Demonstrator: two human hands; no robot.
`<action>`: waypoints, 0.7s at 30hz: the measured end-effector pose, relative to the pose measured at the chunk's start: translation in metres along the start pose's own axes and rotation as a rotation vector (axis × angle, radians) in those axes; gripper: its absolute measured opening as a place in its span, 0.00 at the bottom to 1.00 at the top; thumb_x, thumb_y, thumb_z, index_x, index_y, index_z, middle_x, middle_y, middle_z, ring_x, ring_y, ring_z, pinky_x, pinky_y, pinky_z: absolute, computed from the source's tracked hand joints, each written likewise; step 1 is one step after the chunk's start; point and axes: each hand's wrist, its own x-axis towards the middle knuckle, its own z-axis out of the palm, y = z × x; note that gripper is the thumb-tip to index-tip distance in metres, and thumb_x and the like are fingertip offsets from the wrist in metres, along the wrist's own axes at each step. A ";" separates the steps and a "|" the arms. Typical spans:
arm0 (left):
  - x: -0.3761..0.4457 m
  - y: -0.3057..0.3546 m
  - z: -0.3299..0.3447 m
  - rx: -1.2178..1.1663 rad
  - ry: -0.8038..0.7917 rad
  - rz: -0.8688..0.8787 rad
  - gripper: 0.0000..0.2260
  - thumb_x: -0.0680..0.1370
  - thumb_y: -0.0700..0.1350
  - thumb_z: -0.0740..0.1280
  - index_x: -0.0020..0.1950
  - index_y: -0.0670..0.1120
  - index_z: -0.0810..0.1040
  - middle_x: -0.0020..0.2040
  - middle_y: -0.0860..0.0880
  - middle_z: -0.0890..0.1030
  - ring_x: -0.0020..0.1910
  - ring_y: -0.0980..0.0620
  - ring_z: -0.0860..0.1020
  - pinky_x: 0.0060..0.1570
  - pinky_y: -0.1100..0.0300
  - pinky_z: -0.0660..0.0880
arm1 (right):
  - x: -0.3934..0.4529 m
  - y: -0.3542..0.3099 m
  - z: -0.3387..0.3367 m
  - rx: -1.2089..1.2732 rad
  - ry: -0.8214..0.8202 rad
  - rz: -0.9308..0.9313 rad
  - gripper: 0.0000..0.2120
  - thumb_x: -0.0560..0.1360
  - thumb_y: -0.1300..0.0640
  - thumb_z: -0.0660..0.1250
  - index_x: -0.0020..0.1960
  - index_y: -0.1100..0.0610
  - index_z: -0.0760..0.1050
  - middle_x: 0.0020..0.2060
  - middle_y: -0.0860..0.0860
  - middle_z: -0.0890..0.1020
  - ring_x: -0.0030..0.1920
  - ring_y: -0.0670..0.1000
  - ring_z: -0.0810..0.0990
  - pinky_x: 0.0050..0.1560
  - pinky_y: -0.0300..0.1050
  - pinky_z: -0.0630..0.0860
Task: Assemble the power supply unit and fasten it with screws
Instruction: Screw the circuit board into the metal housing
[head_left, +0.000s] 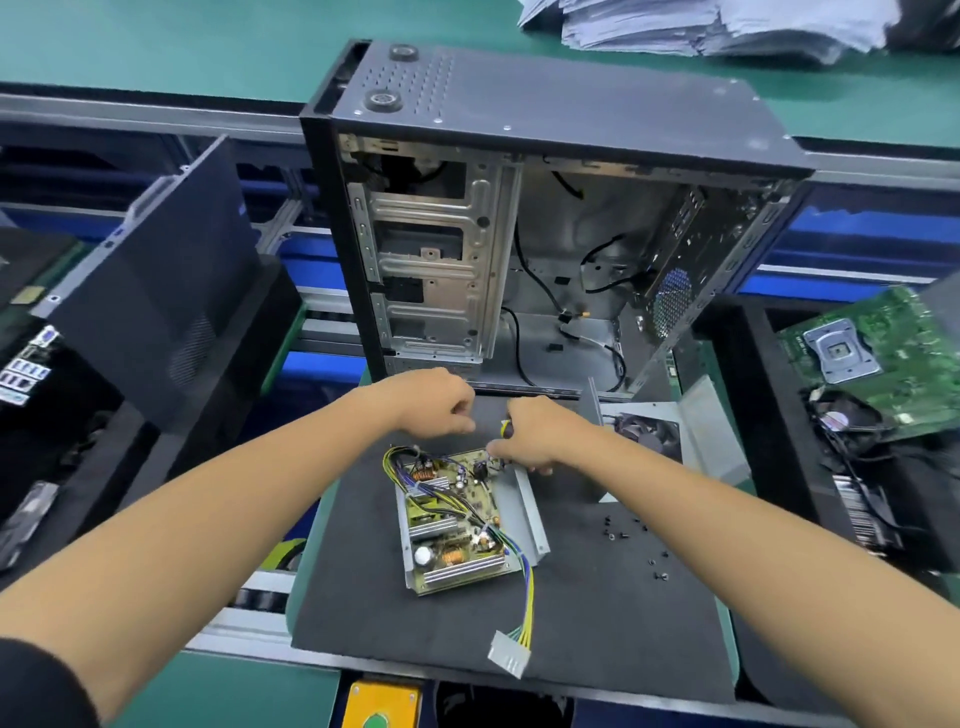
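The open power supply unit (457, 519) lies on a dark foam mat (597, 597), its circuit board bare in a grey metal tray. Coloured wires run from it to a white connector (509, 652) near the mat's front edge. My right hand (537, 434) grips a screwdriver (505, 427) with a yellow and black handle at the board's far corner; its tip is hidden. My left hand (434, 402) hovers just left of it with curled fingers; what it pinches, if anything, is hidden. Several small black screws (631, 535) lie loose on the mat to the right.
An open computer case (545, 218) stands upright behind the mat. The supply's cover with a fan (649, 434) lies to the right. A green motherboard (883, 358) sits far right, a black side panel (156, 291) leans at the left. Papers (701, 26) are stacked at the back.
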 end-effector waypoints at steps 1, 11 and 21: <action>-0.005 -0.005 0.002 -0.003 -0.005 -0.041 0.12 0.80 0.54 0.63 0.41 0.49 0.71 0.38 0.53 0.73 0.43 0.48 0.73 0.42 0.54 0.69 | 0.003 -0.002 0.004 -0.015 0.018 -0.009 0.11 0.75 0.52 0.65 0.47 0.61 0.75 0.41 0.58 0.84 0.33 0.54 0.79 0.40 0.48 0.78; -0.049 -0.014 0.014 -0.247 -0.350 -0.503 0.41 0.67 0.78 0.56 0.48 0.39 0.70 0.42 0.43 0.80 0.28 0.49 0.82 0.38 0.56 0.81 | -0.002 0.001 0.003 -0.133 0.057 0.049 0.09 0.69 0.64 0.61 0.30 0.57 0.67 0.27 0.54 0.73 0.29 0.56 0.69 0.31 0.43 0.70; -0.037 0.044 0.009 -0.414 -0.486 -0.550 0.39 0.67 0.72 0.68 0.45 0.34 0.71 0.33 0.39 0.79 0.29 0.42 0.83 0.36 0.53 0.83 | -0.017 0.010 -0.015 -0.248 -0.134 0.000 0.10 0.70 0.55 0.68 0.34 0.61 0.75 0.22 0.54 0.76 0.20 0.50 0.70 0.22 0.33 0.65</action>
